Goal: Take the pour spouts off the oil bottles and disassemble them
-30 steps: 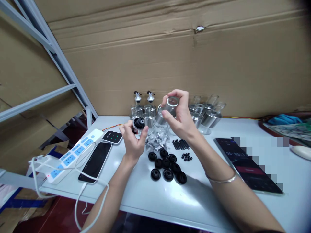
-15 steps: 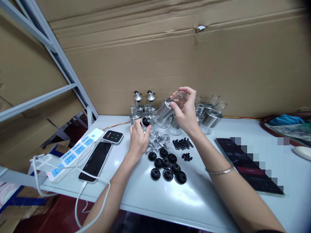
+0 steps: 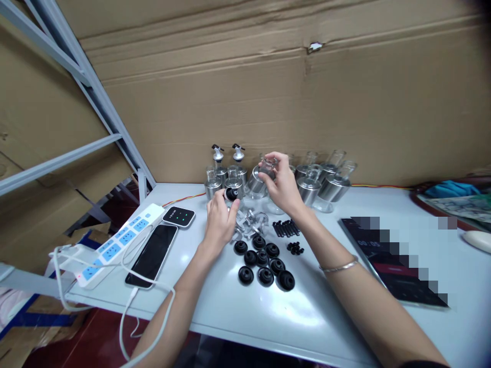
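Note:
My right hand [image 3: 283, 188] is closed around the neck of a glass bottle with a steel sleeve [image 3: 254, 181], which tilts slightly at the back of the table among similar bottles. Whether its base rests on the table I cannot tell. In my left hand [image 3: 218, 220] a small black-topped bottle stopper [image 3: 231, 194] is held between the fingers, its lower part hidden. Clear and silvery pourer parts [image 3: 253, 221] lie just right of that hand. In front of them are several black ribbed stoppers [image 3: 265, 276], a row of black levers [image 3: 286, 228] and small black caps [image 3: 295, 248].
Two bottles at the back left carry pourer tops [image 3: 238, 152]. More sleeved bottles [image 3: 335, 188] stand at the right. A power strip [image 3: 118, 243], a phone [image 3: 151, 255] and white cables lie left; a tablet with a timer [image 3: 378, 255] lies right. Cardboard [image 3: 230, 92] stands behind.
My right hand has moved down and to the left with the bottle, bringing it lower and more upright among the others. The left hand stays in place with the stopper.

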Action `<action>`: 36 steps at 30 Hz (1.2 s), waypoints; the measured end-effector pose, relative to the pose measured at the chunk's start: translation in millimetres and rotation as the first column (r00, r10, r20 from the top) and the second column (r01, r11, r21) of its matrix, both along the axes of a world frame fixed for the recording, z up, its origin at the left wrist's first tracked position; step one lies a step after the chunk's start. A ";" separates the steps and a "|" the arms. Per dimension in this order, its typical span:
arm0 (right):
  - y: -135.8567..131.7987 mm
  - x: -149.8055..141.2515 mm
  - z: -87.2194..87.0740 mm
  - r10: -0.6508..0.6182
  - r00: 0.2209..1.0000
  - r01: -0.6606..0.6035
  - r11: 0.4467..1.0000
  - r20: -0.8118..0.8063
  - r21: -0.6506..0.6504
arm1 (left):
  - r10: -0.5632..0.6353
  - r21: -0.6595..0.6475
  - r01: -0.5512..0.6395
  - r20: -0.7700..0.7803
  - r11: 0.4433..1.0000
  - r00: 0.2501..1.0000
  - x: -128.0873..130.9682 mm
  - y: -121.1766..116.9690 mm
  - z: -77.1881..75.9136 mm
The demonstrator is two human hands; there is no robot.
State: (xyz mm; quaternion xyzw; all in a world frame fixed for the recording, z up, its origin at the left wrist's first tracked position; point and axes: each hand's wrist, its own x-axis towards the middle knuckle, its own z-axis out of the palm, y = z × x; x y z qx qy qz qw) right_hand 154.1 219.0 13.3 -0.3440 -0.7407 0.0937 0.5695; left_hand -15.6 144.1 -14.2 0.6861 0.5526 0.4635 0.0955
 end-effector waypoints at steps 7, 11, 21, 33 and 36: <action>13.7 -1.0 -21.8 -0.035 0.981 0.026 0.999 0.193 0.047 | -0.002 0.039 0.005 -0.077 0.999 0.997 0.4 -0.7 2.1; 12.0 2.6 -15.0 -0.137 0.960 0.110 0.987 0.245 0.121 | -0.018 0.023 0.021 -0.116 1.000 0.993 1.0 -2.2 4.6; -53.3 -6.3 36.6 0.069 0.872 -0.093 0.995 0.485 0.025 | -0.128 0.131 0.166 -0.255 0.977 0.958 9.8 -6.2 -1.1; -101.0 29.8 -22.6 0.050 0.984 -0.079 0.983 0.170 0.164 | -0.374 0.182 0.488 -0.437 0.854 0.818 35.5 -24.5 -15.1; -106.1 31.6 -25.3 0.027 0.993 -0.044 0.988 0.111 0.149 | -0.386 0.254 0.494 -0.376 0.832 0.843 35.7 -24.0 -17.1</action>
